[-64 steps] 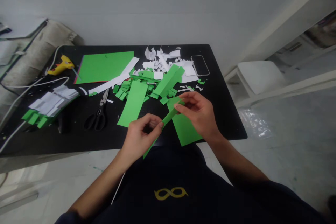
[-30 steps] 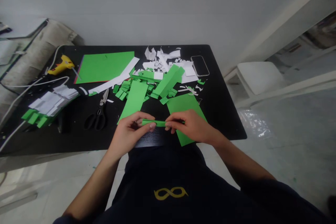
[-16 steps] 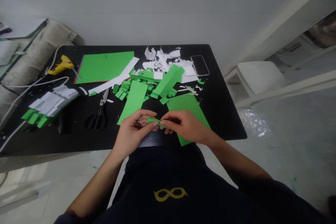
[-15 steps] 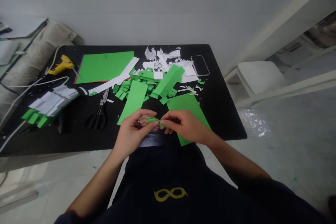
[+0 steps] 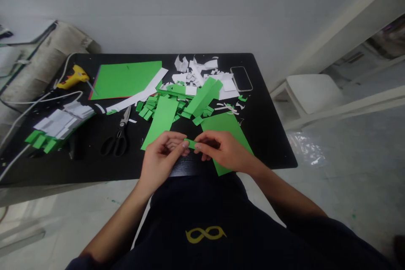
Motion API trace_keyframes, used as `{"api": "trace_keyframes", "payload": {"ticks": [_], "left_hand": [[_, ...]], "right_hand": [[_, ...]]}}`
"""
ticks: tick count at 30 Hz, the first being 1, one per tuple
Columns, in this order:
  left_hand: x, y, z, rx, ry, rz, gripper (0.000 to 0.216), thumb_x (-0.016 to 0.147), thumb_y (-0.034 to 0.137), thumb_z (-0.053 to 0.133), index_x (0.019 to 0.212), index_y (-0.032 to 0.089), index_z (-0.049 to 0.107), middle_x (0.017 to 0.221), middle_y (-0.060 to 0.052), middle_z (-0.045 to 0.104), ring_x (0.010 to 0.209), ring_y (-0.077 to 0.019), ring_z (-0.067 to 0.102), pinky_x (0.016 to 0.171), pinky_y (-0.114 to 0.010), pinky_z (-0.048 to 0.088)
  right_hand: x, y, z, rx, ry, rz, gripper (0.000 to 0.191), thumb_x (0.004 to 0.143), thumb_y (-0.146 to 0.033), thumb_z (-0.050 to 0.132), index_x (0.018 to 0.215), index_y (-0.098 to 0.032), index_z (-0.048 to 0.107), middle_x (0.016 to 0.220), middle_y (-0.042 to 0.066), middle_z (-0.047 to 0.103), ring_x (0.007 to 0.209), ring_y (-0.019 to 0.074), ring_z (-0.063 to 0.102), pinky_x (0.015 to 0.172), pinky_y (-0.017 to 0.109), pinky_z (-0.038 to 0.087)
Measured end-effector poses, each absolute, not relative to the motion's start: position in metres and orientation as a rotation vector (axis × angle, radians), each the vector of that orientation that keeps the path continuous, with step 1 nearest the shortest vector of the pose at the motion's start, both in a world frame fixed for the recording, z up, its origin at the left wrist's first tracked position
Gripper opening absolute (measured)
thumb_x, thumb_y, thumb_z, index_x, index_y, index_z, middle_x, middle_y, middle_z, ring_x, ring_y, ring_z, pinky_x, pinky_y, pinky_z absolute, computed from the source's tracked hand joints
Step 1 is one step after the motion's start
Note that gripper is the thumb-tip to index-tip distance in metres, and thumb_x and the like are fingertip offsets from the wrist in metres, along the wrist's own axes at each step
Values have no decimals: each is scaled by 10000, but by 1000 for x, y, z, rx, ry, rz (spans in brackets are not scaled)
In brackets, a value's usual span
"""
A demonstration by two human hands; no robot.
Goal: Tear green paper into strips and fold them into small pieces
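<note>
Black and cluttered, the surface [image 5: 272,143] carries, from my left: one yellow glue gun [image 5: 73,77], one stack of white and green pieces [image 5: 57,126], one big green sheet [image 5: 126,80], one pair of scissors [image 5: 118,139], then a scrap heap [image 5: 193,93] I can't count, and one phone [image 5: 241,79]. At the near edge my left hand [image 5: 160,160] and right hand [image 5: 224,152] each have a narrow grip, thumb and forefinger pinching one folded green strip [image 5: 190,144]. A second ago that strip spanned wider between them; now it's short, fingertips nearly meeting.
</note>
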State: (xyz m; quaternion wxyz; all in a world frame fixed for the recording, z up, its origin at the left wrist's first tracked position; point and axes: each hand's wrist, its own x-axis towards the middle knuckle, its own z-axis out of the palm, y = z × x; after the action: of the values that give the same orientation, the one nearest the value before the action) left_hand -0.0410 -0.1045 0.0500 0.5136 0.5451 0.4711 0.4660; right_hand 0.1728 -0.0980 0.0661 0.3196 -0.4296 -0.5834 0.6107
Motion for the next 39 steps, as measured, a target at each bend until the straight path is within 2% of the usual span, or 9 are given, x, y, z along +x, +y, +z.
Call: {"api": "trace_keyframes", "payload": {"ticks": [6, 12, 17, 25, 30, 34, 39], "left_hand": [[-37, -110, 51, 1412, 1124, 1127, 148, 952, 299, 794, 1046, 186, 775, 793, -22, 808, 693, -151, 786, 696, -255, 673], [-41, -115, 48, 1512, 1061, 1189, 247, 947, 234, 793, 1192, 199, 783, 913, -33, 835, 789, -156, 813, 782, -260, 689], [-42, -117, 42, 1587, 1102, 1211, 202, 946, 253, 809, 1146, 226, 816, 988, -43, 853, 852, -174, 831, 848, -298, 703], [-44, -115, 39, 1650, 1217, 1238, 200, 912, 341, 853, 1078, 230, 839, 973, -44, 852, 821, -184, 813, 814, -309, 694], [-43, -115, 41, 1751, 1267, 1238, 48, 915, 261, 849, 963, 257, 849, 904, -1, 850, 747, -156, 780, 753, -275, 650], [-43, -116, 44, 1795, 1223, 1266, 68, 909, 198, 850, 947, 254, 847, 861, 16, 845, 719, -141, 770, 709, -251, 622], [-42, -116, 46, 1807, 1218, 1253, 63, 918, 197, 843, 952, 250, 842, 869, 14, 846, 726, -142, 771, 703, -255, 620]], "right_hand": [[166, -98, 69, -1126, -1477, 1582, 262, 968, -462, 772, 977, -201, 752, 819, 18, 753, 698, 157, 717, 641, 292, 585], [167, -97, 72, -1139, -1413, 1633, 295, 949, -481, 792, 935, -190, 744, 800, 15, 741, 630, 135, 684, 571, 266, 548], [167, -97, 75, -1124, -1377, 1661, 312, 925, -484, 825, 918, -184, 738, 789, 10, 723, 623, 127, 675, 543, 245, 537], [168, -97, 76, -1138, -1389, 1697, 324, 917, -494, 831, 913, -181, 747, 808, 26, 742, 666, 140, 677, 563, 252, 557], [167, -98, 76, -1133, -1395, 1672, 320, 938, -494, 810, 902, -184, 741, 785, 23, 734, 670, 142, 675, 578, 261, 557], [165, -100, 78, -1143, -1422, 1634, 324, 961, -500, 783, 892, -188, 731, 760, 16, 719, 669, 145, 674, 581, 268, 546], [165, -100, 77, -1150, -1422, 1625, 320, 949, -496, 798, 886, -190, 729, 747, 9, 717, 663, 143, 672, 584, 271, 533]]}}
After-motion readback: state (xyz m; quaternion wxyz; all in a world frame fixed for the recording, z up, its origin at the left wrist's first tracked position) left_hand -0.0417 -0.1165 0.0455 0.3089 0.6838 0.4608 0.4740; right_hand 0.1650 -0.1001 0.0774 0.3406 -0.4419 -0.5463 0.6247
